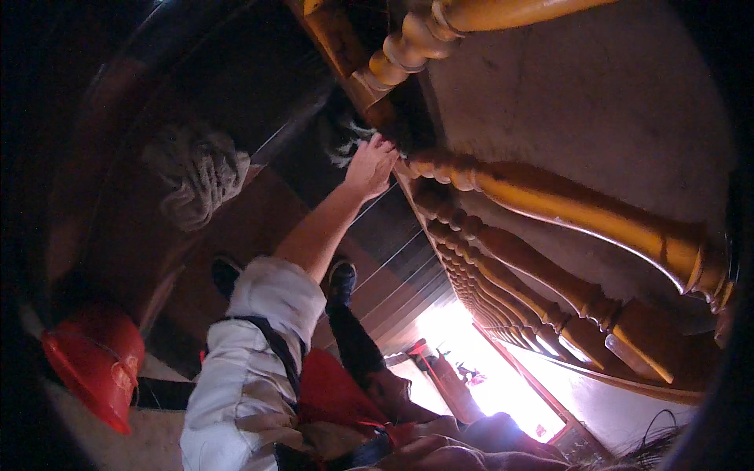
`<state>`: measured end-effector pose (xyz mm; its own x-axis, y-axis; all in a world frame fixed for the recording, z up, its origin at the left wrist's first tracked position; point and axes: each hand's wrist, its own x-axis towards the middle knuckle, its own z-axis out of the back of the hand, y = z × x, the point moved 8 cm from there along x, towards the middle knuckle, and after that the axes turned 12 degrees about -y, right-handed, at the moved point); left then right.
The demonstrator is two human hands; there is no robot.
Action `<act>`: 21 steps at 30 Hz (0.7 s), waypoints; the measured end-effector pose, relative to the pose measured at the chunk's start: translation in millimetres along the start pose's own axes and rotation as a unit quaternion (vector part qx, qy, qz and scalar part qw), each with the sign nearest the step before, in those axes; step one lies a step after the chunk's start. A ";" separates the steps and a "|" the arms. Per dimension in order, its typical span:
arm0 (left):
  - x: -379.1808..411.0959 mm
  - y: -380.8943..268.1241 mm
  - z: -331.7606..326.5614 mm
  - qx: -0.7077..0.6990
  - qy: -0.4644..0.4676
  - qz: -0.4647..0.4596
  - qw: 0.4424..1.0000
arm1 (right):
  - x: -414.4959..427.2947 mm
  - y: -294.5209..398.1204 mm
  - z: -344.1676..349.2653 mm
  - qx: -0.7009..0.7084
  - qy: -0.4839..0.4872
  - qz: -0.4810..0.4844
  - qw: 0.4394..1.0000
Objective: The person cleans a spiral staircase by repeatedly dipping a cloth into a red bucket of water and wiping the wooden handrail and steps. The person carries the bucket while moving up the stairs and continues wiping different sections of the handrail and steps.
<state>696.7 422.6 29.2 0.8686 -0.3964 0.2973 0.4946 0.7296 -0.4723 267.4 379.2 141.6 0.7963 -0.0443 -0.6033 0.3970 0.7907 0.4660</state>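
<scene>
My left hand (372,168) reaches forward to the foot of the wooden stair railing. Its fingers are bent over a pale, frayed-looking cloth (349,147), which is partly in shadow and partly under the hand. The fingertips are close to the wooden bottom rail (383,115), beside the foot of a turned wooden baluster (530,191). A crumpled grey rag (206,176) lies to the left on a dark stair tread. My right hand is out of view.
A red plastic bucket (94,368) stands at the lower left. Dark steps (383,235) with thin light lines descend towards a bright opening (489,377). My shoes (341,279) are on the stairs. More balusters line the right side, before a plain wall (577,94).
</scene>
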 end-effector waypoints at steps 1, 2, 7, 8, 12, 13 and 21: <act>0.8 5.0 -6.6 -0.011 0.006 0.023 1.000 | -6.4 -17.6 -13.2 -0.012 0.020 -0.022 0.999; 2.9 11.3 -13.7 -0.022 0.012 0.047 0.999 | -15.1 -34.1 -21.5 -0.023 0.033 -0.033 0.999; 12.5 3.7 -11.9 -0.115 0.006 0.194 0.974 | 2.2 -0.4 -4.2 -0.047 0.008 0.024 0.999; 10.9 4.7 -17.0 -0.111 0.060 0.239 0.963 | 5.3 15.1 2.3 -0.053 -0.002 0.057 0.997; 17.3 -8.4 -11.5 -0.010 0.068 0.194 0.979 | -36.8 -71.1 -39.5 -0.021 -0.016 -0.045 0.999; 9.1 4.1 -12.1 -0.017 0.055 0.219 0.974 | -77.4 -159.1 -81.6 -0.061 -0.021 -0.070 0.995; 5.5 15.2 87.7 -0.165 -0.184 0.156 0.956 | 15.0 4.8 12.3 0.035 -0.026 0.043 0.998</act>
<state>706.4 480.4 96.4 0.9364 0.0799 0.3418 0.2474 0.5403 -0.8043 286.8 374.8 142.7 0.8504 -0.0117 -0.5260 0.3564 0.7481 0.5597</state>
